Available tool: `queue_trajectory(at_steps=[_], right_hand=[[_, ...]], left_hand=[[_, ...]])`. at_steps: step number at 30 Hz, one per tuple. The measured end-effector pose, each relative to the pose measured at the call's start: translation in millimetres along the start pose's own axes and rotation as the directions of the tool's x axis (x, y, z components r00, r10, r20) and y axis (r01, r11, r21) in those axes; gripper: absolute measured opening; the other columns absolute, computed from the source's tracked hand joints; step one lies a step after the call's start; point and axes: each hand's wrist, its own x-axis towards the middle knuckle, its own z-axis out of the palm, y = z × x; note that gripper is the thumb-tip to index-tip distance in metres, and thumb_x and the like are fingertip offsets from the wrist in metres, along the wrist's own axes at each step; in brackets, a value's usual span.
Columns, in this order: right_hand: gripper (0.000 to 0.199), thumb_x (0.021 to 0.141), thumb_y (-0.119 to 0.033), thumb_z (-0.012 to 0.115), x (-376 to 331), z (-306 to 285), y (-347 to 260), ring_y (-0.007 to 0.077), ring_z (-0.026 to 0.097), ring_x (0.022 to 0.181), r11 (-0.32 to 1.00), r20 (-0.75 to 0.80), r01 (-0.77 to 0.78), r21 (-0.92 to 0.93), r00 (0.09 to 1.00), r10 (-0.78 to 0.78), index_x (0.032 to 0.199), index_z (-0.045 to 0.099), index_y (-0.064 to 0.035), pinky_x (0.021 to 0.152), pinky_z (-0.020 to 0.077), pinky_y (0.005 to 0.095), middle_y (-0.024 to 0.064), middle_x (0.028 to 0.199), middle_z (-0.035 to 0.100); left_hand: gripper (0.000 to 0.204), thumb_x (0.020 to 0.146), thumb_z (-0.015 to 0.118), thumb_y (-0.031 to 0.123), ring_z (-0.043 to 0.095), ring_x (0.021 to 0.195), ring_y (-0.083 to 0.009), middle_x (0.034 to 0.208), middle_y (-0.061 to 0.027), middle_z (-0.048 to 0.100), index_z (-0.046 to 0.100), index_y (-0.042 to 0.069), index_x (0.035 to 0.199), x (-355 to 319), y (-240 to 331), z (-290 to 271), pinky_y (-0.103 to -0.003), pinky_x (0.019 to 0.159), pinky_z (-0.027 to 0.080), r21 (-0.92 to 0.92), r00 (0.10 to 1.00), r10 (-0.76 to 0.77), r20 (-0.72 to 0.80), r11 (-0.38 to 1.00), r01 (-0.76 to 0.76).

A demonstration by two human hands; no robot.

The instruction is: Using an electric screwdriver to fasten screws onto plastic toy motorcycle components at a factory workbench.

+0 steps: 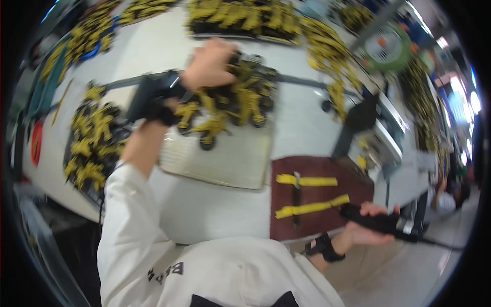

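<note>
At the far middle, my left hand is over a pile of yellow-and-black bundled parts with round black ends. Motion blurs its fingers, so I cannot tell whether they grip a part. The pile lies on a cream tray. At the lower right, my right hand is closed around a black hand tool with a silver section and a trailing cord. Just left of that tool, two yellow strips lie across dark pieces on a maroon mat.
More yellow-and-black parts are heaped at left, and a full tray of them stands at the back. A green fan is at the upper right. Beyond the mat stands a grey-white machine. A red ring-shaped thing sits far left.
</note>
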Motion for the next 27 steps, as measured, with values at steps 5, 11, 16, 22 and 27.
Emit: queue_trajectory(at_steps=[5,11,16,22,27], right_hand=[[0.089,0.082,-0.074,0.027,37,28,-7,0.0215,0.048,0.047,0.983,0.085,0.141,0.12,0.985,-0.152,0.127,0.035,0.002,0.046,0.0397,0.0366,0.0126,0.063,0.053],[0.095,0.077,-0.082,0.023,87,50,-15,0.0215,0.05,0.046,0.952,0.046,0.306,0.028,0.951,-0.307,0.121,0.038,0.0013,0.044,0.042,0.0323,0.0125,0.062,0.054],[0.08,0.082,-0.077,0.027,108,75,27,0.0193,0.048,0.048,0.95,0.092,0.115,-0.29,0.992,-0.091,0.111,0.045,-0.0042,0.046,0.0427,0.0303,0.0089,0.06,0.05],[0.089,0.077,-0.081,0.027,73,52,3,0.0195,0.045,0.044,0.988,0.146,-0.063,-0.143,0.986,0.084,0.117,0.042,-0.0027,0.045,0.0406,0.0319,0.0086,0.059,0.049],[0.101,0.076,-0.082,0.023,22,41,-10,0.0267,0.051,0.045,0.944,0.37,-0.101,0.313,0.929,-0.023,0.131,0.031,0.0017,0.045,0.0453,0.0406,0.0176,0.065,0.054]], left_hand=[[0.058,0.069,0.066,0.007,0.054,0.096,-0.0248,0.109,-0.0144,0.055,0.048,0.004,0.125,-26,13,-23,-0.034,0.083,0.044,-0.242,0.986,-0.147,-0.081,0.962,0.124],[0.057,0.065,0.07,0.007,0.054,0.086,-0.0199,0.097,-0.0093,0.058,0.05,0.001,0.118,-50,171,-68,-0.033,0.071,0.044,-0.497,0.985,-0.107,-0.136,0.867,0.025],[0.058,0.065,0.075,0.026,0.052,0.084,-0.0306,0.09,-0.0129,0.054,0.051,0.001,0.112,-71,236,27,-0.037,0.071,0.044,-0.463,0.983,0.131,0.128,0.885,-0.057],[0.077,0.064,0.075,0.041,0.048,0.1,-0.032,0.109,-0.0148,0.052,0.045,0.002,0.124,-80,255,46,-0.042,0.085,0.038,-0.397,0.985,0.121,0.125,0.916,-0.062],[0.094,0.06,0.076,0.044,0.034,0.125,-0.0344,0.137,-0.0178,0.036,0.035,0.005,0.135,-110,235,51,-0.05,0.102,0.023,-0.422,0.95,0.238,0.201,0.897,-0.135]])
